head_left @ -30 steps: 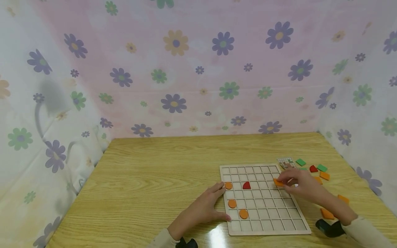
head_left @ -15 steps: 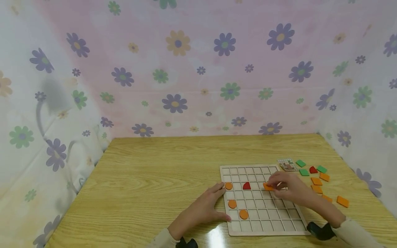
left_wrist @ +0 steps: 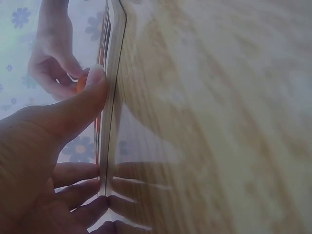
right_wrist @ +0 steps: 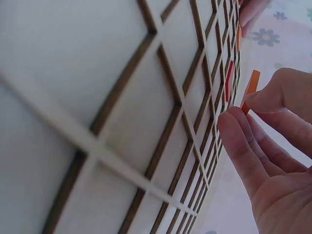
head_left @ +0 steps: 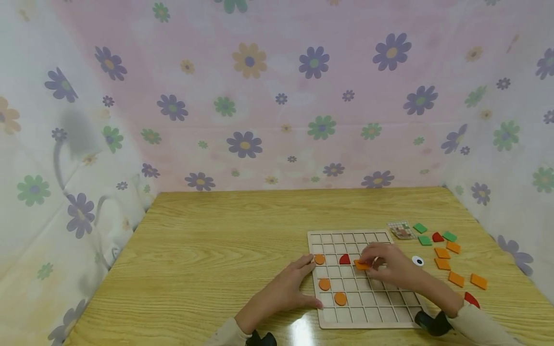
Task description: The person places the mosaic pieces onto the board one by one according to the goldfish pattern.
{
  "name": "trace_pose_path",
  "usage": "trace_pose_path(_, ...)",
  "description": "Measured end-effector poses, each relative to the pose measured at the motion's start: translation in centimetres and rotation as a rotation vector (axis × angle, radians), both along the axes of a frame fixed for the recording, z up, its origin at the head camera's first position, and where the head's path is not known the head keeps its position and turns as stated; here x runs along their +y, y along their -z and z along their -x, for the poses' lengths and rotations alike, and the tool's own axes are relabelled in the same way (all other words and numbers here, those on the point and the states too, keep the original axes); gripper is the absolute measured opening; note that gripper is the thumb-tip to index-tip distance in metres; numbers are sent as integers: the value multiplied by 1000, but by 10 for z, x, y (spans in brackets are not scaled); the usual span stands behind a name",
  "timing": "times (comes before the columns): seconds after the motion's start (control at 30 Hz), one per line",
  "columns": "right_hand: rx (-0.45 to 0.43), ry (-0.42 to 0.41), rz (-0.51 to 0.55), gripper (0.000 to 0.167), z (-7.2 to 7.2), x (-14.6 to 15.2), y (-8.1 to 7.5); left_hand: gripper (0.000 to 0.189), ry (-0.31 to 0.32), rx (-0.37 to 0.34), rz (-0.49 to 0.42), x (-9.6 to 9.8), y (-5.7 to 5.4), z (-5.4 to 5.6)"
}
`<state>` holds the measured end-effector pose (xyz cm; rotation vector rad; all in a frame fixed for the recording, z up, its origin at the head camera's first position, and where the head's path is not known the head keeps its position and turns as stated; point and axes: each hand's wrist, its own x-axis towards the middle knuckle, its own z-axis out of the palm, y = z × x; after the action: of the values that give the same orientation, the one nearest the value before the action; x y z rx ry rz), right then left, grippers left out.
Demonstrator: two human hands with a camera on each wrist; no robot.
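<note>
A pale wooden grid board (head_left: pixel 372 315) lies on the table, carrying several orange discs (head_left: pixel 340 299) and a red quarter-round piece (head_left: pixel 344 259). My left hand (head_left: pixel 287 287) rests along the board's left edge, thumb and fingers spread and touching its rim. Over the grid, just right of the red piece, my right hand (head_left: pixel 391 266) pinches an orange square tile (head_left: pixel 360 265) between thumb and fingers. In the right wrist view that tile (right_wrist: pixel 252 87) is tilted and held above the board's surface. My right hand hides some cells on the board's right side.
Right of the board lie several orange tiles (head_left: pixel 442 264), green tiles (head_left: pixel 420 228), red pieces (head_left: pixel 438 237) and a white eye disc (head_left: pixel 418 261). A small pattern card (head_left: pixel 401 230) lies at the board's far right corner. Patterned cloth (head_left: pixel 277 110) hangs behind the table.
My right hand has carried the orange tile leftward across the grid, close to the red piece. The eye disc and loose pieces at right have come into view. My left hand has stayed put.
</note>
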<state>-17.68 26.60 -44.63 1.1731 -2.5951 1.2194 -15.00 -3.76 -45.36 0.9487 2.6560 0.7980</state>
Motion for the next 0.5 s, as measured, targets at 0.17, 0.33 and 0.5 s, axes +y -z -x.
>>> trace_pose_path(0.17,4,-12,-16,27,0,-8,3,92,1,-13,-7,1,1,1)
trace_pose_path(0.33,22,2,-54,28,0,-16,5,92,-8,-8,4,1,1,1)
trace_pose_path(0.5,-17,40,-127,28,-4,-26,2,92,-13,-16,0,1,1,1)
